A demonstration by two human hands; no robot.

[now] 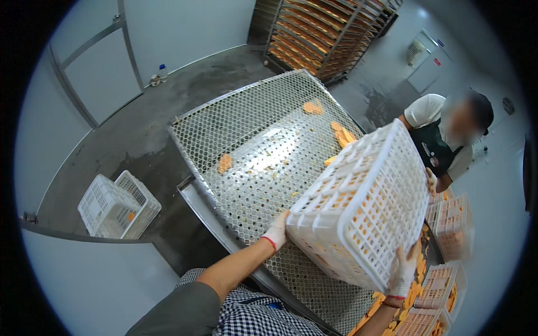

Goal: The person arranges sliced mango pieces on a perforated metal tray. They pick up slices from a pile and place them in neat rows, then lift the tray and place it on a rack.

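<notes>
A large white plastic crate (317, 223) is tilted over a metal mesh table, and orange slices show through its lattice sides. My left hand (277, 231), in a white glove, grips the crate's near left corner. On the lower near right side, my gloved right hand (404, 271) is closed on the lattice; part of its fingers is hidden. A co-worker in a dark apron (432, 147) has both hands on the crate's far side. Loose orange slices (339, 133) lie on the mesh table (224, 120) beyond the crate.
Two white crates (115, 204) sit on the floor at left. Filled crates (440, 285) stand at the right, beside more scattered slices (374, 308). A rack of loaded trays (319, 33) stands at the back. A bottle (163, 73) is by the wall.
</notes>
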